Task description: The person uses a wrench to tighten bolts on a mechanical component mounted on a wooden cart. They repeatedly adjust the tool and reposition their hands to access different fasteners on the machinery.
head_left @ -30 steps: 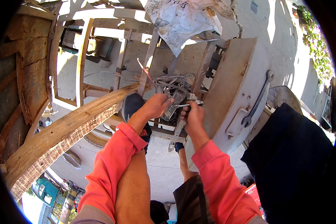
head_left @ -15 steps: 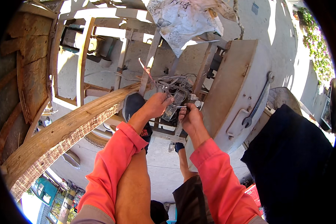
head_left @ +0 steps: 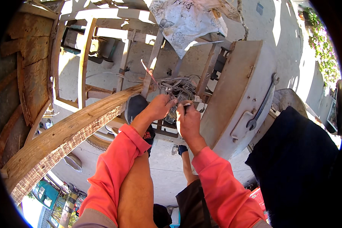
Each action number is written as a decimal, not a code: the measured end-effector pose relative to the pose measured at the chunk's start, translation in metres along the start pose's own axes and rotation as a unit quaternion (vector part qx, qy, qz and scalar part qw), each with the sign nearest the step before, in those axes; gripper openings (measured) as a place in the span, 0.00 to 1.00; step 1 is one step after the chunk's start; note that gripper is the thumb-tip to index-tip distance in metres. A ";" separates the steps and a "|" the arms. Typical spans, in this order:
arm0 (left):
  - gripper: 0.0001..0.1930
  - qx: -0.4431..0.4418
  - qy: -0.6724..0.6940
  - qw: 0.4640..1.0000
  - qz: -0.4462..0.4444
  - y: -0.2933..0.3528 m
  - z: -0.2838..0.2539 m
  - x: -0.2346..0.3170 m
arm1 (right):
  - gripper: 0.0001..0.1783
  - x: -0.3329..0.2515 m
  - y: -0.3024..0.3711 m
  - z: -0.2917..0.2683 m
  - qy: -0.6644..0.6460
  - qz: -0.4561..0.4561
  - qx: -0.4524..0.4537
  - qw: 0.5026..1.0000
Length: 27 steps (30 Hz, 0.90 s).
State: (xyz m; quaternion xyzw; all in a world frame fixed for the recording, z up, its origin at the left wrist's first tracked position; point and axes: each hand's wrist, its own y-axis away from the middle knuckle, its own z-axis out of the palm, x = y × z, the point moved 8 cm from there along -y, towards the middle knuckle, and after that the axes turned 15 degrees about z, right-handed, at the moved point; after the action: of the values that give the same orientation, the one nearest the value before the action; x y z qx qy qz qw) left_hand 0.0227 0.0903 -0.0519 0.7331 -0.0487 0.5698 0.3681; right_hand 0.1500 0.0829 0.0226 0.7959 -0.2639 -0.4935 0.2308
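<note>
My left hand (head_left: 161, 106) is closed at a finned metal motor (head_left: 183, 91) among loose wires (head_left: 174, 81). A silvery metal part shows just beyond its fingertips; whether the hand grips it I cannot tell. Right beside it, my right hand (head_left: 189, 121) is closed in a pinch, its fingers bent over the motor's near side. Between its thumb and finger is a small thin metal piece (head_left: 186, 105), mostly hidden. The two hands almost touch.
A rusty metal frame (head_left: 81, 62) spreads to the far left. A wooden beam (head_left: 70, 131) slants past my left arm. On the right, a grey metal box (head_left: 235, 83) carries a large open-ended wrench (head_left: 263, 102). A white sack (head_left: 190, 24) drapes over the far frame.
My right hand has shifted slightly left and turned palm down, closer to my left hand. The thin metal piece it pinches shows less than before. My left hand stays in place.
</note>
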 end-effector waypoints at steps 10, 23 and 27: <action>0.21 0.033 -0.038 0.999 0.017 0.004 -0.009 0.015 | 0.08 0.022 0.012 -0.011 -0.086 0.127 0.062 0.986; 0.19 0.044 -0.011 0.999 0.017 0.004 -0.006 0.000 | 0.07 0.089 0.003 0.013 -0.505 0.483 -0.020 0.715; 0.19 0.031 0.006 0.999 0.006 0.003 -0.008 0.012 | 0.07 0.102 0.002 0.021 -0.520 0.500 -0.047 0.691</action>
State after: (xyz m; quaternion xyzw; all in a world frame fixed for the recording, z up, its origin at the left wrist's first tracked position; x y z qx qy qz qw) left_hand 0.0192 0.0965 -0.0388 0.7402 -0.0334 0.5780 0.3420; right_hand 0.1688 0.0130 -0.0524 0.1509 -0.6772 -0.6519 0.3061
